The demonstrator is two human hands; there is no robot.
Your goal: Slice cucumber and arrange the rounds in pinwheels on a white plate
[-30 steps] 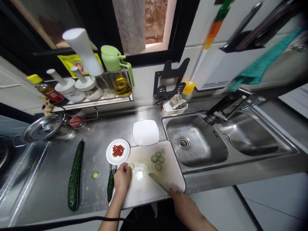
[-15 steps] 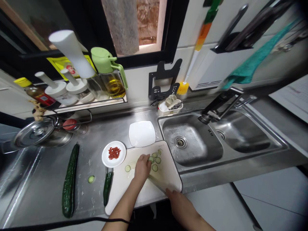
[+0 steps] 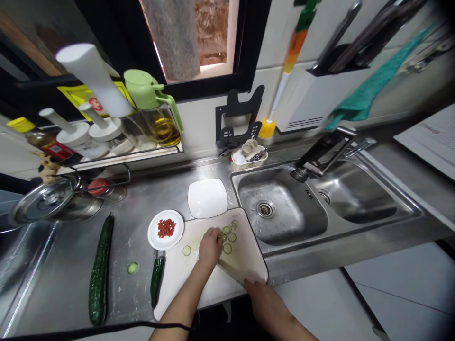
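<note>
My left hand (image 3: 211, 247) is closed over the white cutting board (image 3: 209, 289), its fingertips pinching at cucumber slices (image 3: 227, 248); the palm hides part of what it grips. My right hand (image 3: 265, 300) is wrapped round the handle of a knife, whose blade (image 3: 230, 271) lies low over the board and points toward my left hand. Several thin slices lie to the right of my left fingers. One single slice (image 3: 186, 250) lies to the left of that hand. A cut length of cucumber (image 3: 157, 282) rests at the board's left edge.
Behind the board stand a white square plate (image 3: 207, 199) and a round plate (image 3: 156, 237) with red bits. A whole cucumber (image 3: 101, 272) and a cucumber end (image 3: 132, 268) lie on the steel counter at left. A double sink (image 3: 284, 227) borders the board's right. A condiment shelf (image 3: 149, 152) overhangs the back left.
The view has shifted slightly, so things on the counter appear a little further left. Both hands keep nearly the same places over the board, with the same grips.
</note>
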